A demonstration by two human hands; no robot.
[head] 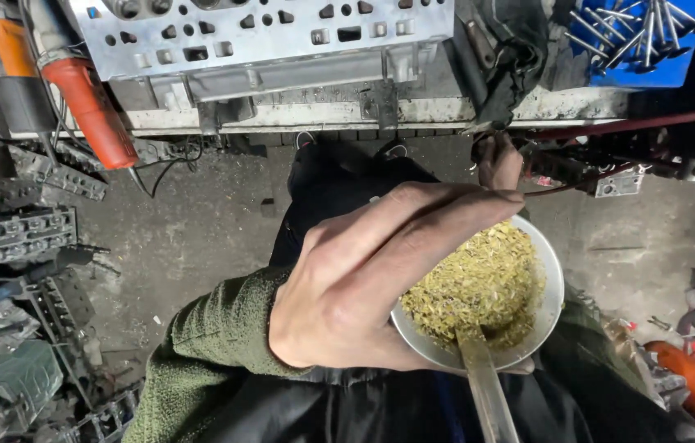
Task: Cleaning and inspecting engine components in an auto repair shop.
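My left hand, in a green fleece sleeve, wraps around a round metal cup at the middle of the head view. The fingers lie across its far rim. The cup is filled to the top with dry, chopped yellow-green herb. A flat metal straw sticks out of the herb toward me. Above the cup, at the bench edge, a small skin-coloured part looks like the fingers of my right hand. Whether it holds anything is hidden.
A metal engine head with many openings lies on the dirty workbench. An orange power tool lies at its left. Bolts sit in a blue tray top right. Metal parts clutter the concrete floor on the left.
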